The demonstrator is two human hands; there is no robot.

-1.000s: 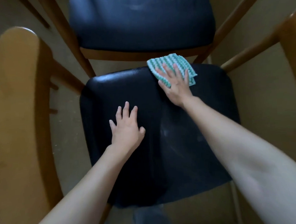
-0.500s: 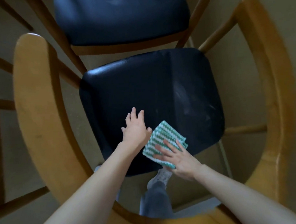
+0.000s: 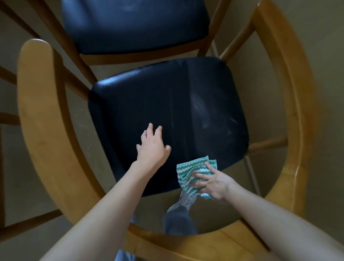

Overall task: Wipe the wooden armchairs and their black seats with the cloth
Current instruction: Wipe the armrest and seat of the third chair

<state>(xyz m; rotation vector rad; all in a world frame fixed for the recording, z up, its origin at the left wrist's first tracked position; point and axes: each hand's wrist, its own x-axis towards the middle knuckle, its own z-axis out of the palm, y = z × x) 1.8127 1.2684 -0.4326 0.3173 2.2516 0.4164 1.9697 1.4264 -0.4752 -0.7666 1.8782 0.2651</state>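
Dragged back from the far edge a second ago, the cloth [image 3: 196, 171] is now pressed over the near edge of the black seat [image 3: 156, 103] by the right hand [image 3: 215, 185], fingers spread flat on it, thumb hidden. Left of that grip, the left hand [image 3: 152, 145] is rested open, holding nothing. Beyond the grip, faint streaks are seen; the wooden frame [image 3: 40, 115] is judged undone.
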